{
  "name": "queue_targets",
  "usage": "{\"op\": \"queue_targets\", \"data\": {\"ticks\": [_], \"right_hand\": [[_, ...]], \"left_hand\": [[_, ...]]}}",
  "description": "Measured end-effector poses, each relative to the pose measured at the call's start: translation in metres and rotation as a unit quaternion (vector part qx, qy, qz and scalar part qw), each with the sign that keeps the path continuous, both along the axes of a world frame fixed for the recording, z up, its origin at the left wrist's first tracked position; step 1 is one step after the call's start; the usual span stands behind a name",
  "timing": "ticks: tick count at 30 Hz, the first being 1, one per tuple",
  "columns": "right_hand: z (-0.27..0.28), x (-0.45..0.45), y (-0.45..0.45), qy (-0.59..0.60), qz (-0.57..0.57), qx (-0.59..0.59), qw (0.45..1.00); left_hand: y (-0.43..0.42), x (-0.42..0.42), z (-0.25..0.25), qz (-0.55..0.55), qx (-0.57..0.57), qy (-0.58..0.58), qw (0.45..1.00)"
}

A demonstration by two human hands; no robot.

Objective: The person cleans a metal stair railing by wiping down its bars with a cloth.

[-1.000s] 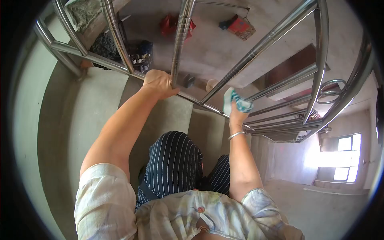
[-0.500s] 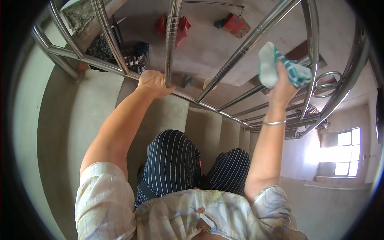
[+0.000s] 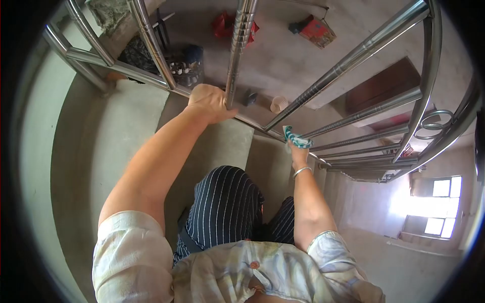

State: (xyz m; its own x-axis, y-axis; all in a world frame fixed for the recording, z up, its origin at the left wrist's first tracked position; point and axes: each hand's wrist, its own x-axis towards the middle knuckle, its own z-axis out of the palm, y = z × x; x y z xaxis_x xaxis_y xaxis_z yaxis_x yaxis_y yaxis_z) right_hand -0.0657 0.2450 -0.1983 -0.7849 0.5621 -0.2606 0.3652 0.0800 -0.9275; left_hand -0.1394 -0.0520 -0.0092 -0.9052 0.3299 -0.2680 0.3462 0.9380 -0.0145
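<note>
My left hand point(image 3: 209, 103) is closed round the foot of a metal baluster point(image 3: 237, 55), where it meets the bottom rail point(image 3: 139, 73) of the staircase railing. My right hand point(image 3: 298, 151) grips a green and white checked cloth point(image 3: 299, 140). It is low by the railing, close to the lower end of another baluster point(image 3: 358, 117). Part of the cloth lies over the fingers, and whether it touches the metal cannot be made out. A bracelet point(image 3: 302, 171) circles my right wrist.
Concrete steps point(image 3: 121, 108) run below the railing, with my knees point(image 3: 227, 202) above them. Beyond the bars are a red bag point(image 3: 225, 25), a red box point(image 3: 317, 33), a pale round container point(image 3: 278, 104) and a dark red panel point(image 3: 384, 85). A bright window point(image 3: 439, 207) is at right.
Since half a second ago, my right hand with the cloth has come down from higher on the railing to near its bottom rail. My left hand keeps its hold on the baluster.
</note>
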Motion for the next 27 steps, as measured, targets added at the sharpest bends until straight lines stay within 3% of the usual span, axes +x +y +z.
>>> {"op": "queue_targets", "data": {"ticks": [3,4,5,9,10,11,15,19,21,23,25,27], "right_hand": [[0.009,-0.002,0.014,0.018,0.067,-0.011,0.997],[0.012,-0.003,0.017,0.094,0.054,-0.052,0.993],[0.027,-0.004,0.019,0.096,0.054,-0.048,0.993],[0.162,-0.006,0.010,0.256,0.046,-0.023,0.965],[0.199,-0.006,0.007,0.298,0.044,-0.009,0.954],[0.231,-0.008,0.007,0.338,0.042,0.005,0.940],[0.303,-0.021,0.006,0.454,0.043,0.026,0.889],[0.254,-0.029,0.007,0.451,0.009,0.134,0.883],[0.198,-0.025,0.013,0.353,0.052,0.387,0.850],[0.115,-0.024,0.004,0.258,-0.065,0.333,0.904],[0.079,-0.011,-0.013,0.150,-0.048,0.208,0.965],[0.031,-0.014,-0.002,0.138,-0.016,0.216,0.967]], "left_hand": [[-0.001,-0.002,-0.011,-0.008,-0.007,0.026,1.000],[-0.002,-0.002,-0.013,-0.009,-0.005,0.028,1.000],[-0.002,0.000,-0.010,0.003,0.012,0.028,1.000],[-0.001,0.001,-0.010,0.005,0.014,0.036,0.999],[0.003,0.009,0.017,0.029,0.000,-0.035,0.999],[0.005,0.008,0.013,0.025,0.001,-0.034,0.999],[0.000,0.003,-0.004,0.020,0.040,0.034,0.998],[-0.001,0.004,-0.004,0.010,0.036,0.037,0.999],[-0.003,0.000,-0.011,0.009,0.023,0.026,0.999],[-0.001,-0.001,-0.012,0.000,0.008,0.015,1.000],[0.000,-0.001,-0.008,-0.002,0.014,0.020,1.000],[0.001,-0.002,-0.009,0.005,-0.003,0.019,1.000]]}}
